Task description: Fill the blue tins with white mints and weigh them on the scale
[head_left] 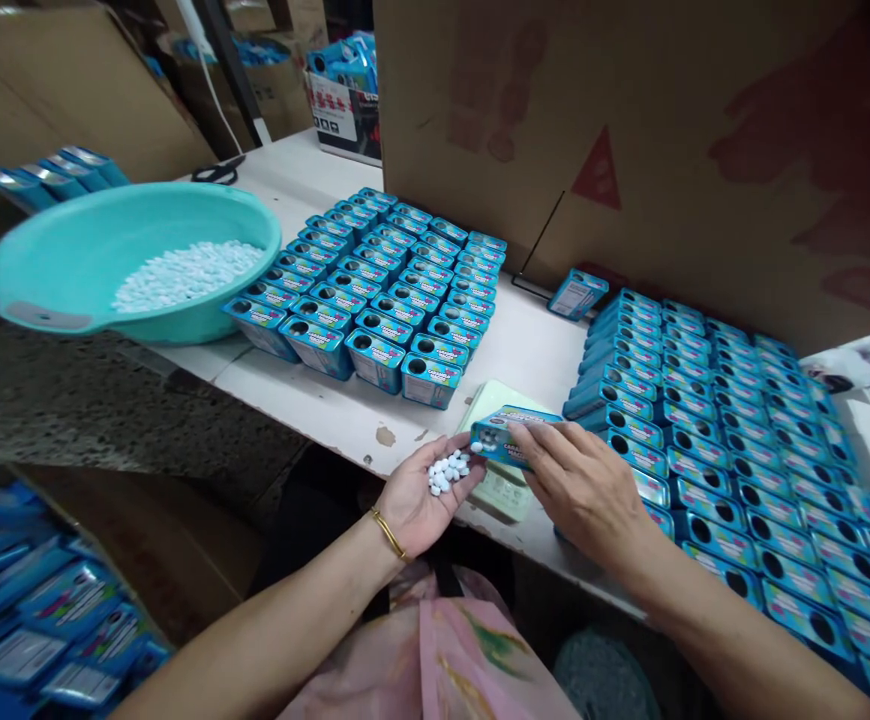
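Note:
My left hand [427,490] is cupped palm up and holds a small heap of white candies [448,472]. In my right hand [592,480] is a blue candy tin [508,446], tilted on its side with its round opening toward the left palm. White candies show at that opening, close to the left fingers. Beneath the tin, partly hidden by it and my hands, lies a pale green scale [501,497]. A teal basin [135,200] at the left holds a pile of white candies [187,272].
Rows of open blue tins stand on the white table [292,410], one block in the middle [382,290] and another at the right [735,450]. A lone tin [579,294] leans near the large cardboard box [495,100]. Scissors [217,172] lie behind the basin. A carton of tins [52,610] stands lower left.

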A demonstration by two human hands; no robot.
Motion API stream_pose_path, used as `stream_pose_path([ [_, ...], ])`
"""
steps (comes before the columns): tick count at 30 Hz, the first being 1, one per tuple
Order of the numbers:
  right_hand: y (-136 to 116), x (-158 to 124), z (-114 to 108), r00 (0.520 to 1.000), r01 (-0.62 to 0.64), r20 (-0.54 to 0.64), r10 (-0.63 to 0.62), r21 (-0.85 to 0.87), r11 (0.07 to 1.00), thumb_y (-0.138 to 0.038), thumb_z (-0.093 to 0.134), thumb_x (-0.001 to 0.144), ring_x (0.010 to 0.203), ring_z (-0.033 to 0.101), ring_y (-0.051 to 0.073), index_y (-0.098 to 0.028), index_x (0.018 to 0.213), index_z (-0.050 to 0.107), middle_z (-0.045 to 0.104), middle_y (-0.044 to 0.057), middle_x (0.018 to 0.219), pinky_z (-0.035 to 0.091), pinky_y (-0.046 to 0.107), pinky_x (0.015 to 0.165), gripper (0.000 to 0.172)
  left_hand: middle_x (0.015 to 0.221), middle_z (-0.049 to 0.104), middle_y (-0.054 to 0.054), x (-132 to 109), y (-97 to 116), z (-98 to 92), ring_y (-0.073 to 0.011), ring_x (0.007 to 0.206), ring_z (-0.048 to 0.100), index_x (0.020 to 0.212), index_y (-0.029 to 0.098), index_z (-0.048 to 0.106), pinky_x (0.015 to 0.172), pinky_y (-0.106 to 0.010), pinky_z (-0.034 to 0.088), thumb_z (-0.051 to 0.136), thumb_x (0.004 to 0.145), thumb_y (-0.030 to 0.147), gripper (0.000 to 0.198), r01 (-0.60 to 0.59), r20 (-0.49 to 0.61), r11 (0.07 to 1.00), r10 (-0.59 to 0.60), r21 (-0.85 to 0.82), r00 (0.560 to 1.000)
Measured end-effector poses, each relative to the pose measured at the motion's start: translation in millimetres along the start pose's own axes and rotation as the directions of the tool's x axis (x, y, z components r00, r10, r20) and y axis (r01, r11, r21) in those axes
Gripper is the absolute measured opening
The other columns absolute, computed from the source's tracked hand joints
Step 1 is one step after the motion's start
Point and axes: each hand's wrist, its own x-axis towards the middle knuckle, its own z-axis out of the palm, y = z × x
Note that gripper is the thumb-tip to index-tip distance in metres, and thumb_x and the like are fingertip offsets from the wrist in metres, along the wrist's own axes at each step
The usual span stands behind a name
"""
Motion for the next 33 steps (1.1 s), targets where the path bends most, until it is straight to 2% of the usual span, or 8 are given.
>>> stream_pose_path([
  [6, 5.4, -2.0, -2.1, 0.998, -0.057, 0.003, 0.057, 0.097, 0.994, -0.022, 0.045, 0.082, 0.088, 0.048, 0.020, -0.012, 0.119, 0.043, 0.055, 0.009, 0.104, 0.042, 0.033, 0.076, 0.038, 0.088, 0.064, -0.011, -0.2, 2.4, -2.4, -0.0185, 0.084, 0.060, 0.088, 0.006, 0.060, 0.079, -0.030, 0.049, 0.050, 0.075, 0.016, 0.020, 0.003, 0.025, 1.000, -0.003, 0.013, 1.000],
  [12, -0.6, -9.2, -2.3, 1.000, 0.003, -0.024, -0.003, 0.002, 1.000, -0.016, 0.044, 0.082, 0.096, 0.047, 0.022, -0.015, 0.125, 0.037, 0.053, 0.008, 0.112, 0.041, 0.035, 0.076, 0.043, 0.092, 0.063, -0.011, 1.5, -0.4, -2.6, -0.0176, 0.084, 0.060, 0.089, 0.006, 0.060, 0.081, -0.030, 0.049, 0.051, 0.075, 0.016, 0.020, 0.002, 0.043, 1.000, -0.002, 0.013, 0.999],
  [20, 0.5, -11.9, -2.2, 1.000, 0.006, -0.024, -0.007, -0.024, 1.000, -0.016, 0.043, 0.082, 0.098, 0.046, 0.022, -0.015, 0.125, 0.037, 0.052, 0.008, 0.113, 0.040, 0.035, 0.077, 0.043, 0.090, 0.064, -0.012, 0.6, -1.2, 0.2, -0.0180, 0.083, 0.060, 0.089, 0.007, 0.060, 0.077, -0.030, 0.050, 0.052, 0.075, 0.015, 0.018, 0.014, 0.019, 1.000, -0.014, 0.020, 1.000],
  [27, 2.3, 1.7, -5.1, 0.999, -0.016, -0.031, 0.016, 0.013, 1.000, -0.017, 0.043, 0.082, 0.088, 0.048, 0.020, -0.015, 0.119, 0.042, 0.056, 0.008, 0.104, 0.039, 0.033, 0.073, 0.037, 0.089, 0.064, -0.010, -0.7, 9.6, 6.1, -0.0167, 0.081, 0.060, 0.087, 0.008, 0.060, 0.076, -0.031, 0.051, 0.050, 0.075, 0.015, 0.017, -0.021, 0.012, 0.998, 0.020, 0.065, 1.000],
  [33, 7.0, 14.2, -10.3, 0.996, -0.073, -0.051, 0.079, 0.108, 0.991, -0.022, 0.045, 0.082, 0.086, 0.047, 0.020, -0.014, 0.117, 0.044, 0.056, 0.008, 0.099, 0.040, 0.032, 0.071, 0.036, 0.093, 0.064, -0.012, -2.4, 23.7, 10.2, -0.0199, 0.088, 0.059, 0.089, 0.006, 0.060, 0.079, -0.031, 0.050, 0.048, 0.076, 0.015, 0.020, -0.070, 0.034, 0.994, 0.067, 0.086, 0.997],
])
